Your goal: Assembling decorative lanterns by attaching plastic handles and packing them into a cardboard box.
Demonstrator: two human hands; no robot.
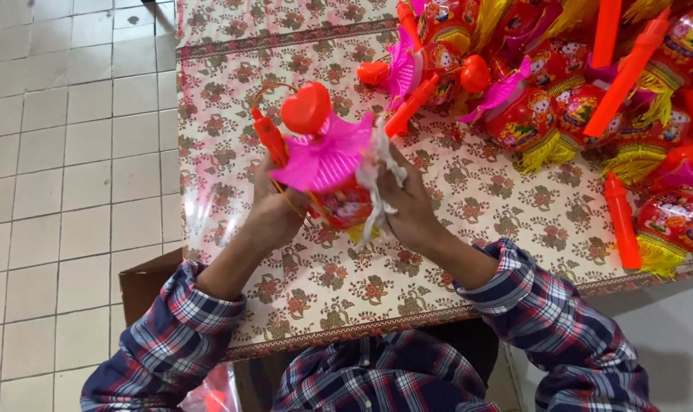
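Here the left hand (pixel 274 210) and the right hand (pixel 411 206) hold a toy lantern (pixel 327 164) up between them, above the near-middle part of the table (pixel 476 191). The lantern has a red heart-shaped top, a pleated pink fan-like collar and a red printed body below it, partly hidden by the hands. The left hand's fingers are curled around the lantern's left side, close to a red stick handle (pixel 270 137) that stands up beside the heart, with a thin orange cord looping over it. The right hand's fingers are pressed together on a crumpled white wrapping (pixel 377 172), pinching it against the lantern's right side; the strip hangs down past the lantern's lower edge. Both arms wear plaid sleeves (pixel 541 313) in blue, red and white.

The table carries a cloth with a brown floral print under a clear glossy cover. At its far right lies a heap of similar lanterns (pixel 560 99), red and pink with yellow fringes, mixed with more red stick handles. One red stick (pixel 622 221) lies apart, near the right edge. To the left runs a pale tiled floor (pixel 64 152), and a brown cardboard box (pixel 144 282) sits beside the table's near-left corner
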